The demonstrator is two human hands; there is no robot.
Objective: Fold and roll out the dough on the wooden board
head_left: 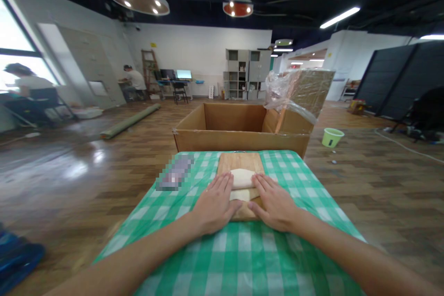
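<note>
On a wooden cutting board (239, 162) lies a pale, cream-coloured sheet of dough (243, 179), its far part rolled into a thick cylinder and a flat flap showing on the near side. My left hand (215, 201) rests over the left end of the roll, fingers stretched forward and thumb out to the side. Over the right end lies my right hand (275, 201), its fingers also extended and the thumb pointing inward. Both palms face down, touching the dough and board. What lies under the palms is hidden.
A green checked tablecloth (229, 259) covers the table. At its left edge lies a flat, pixelated item (175, 173). Behind the table stands an open cardboard box (222, 141). A light green bucket (332, 138) is on the floor to the right. Two people sit in the background.
</note>
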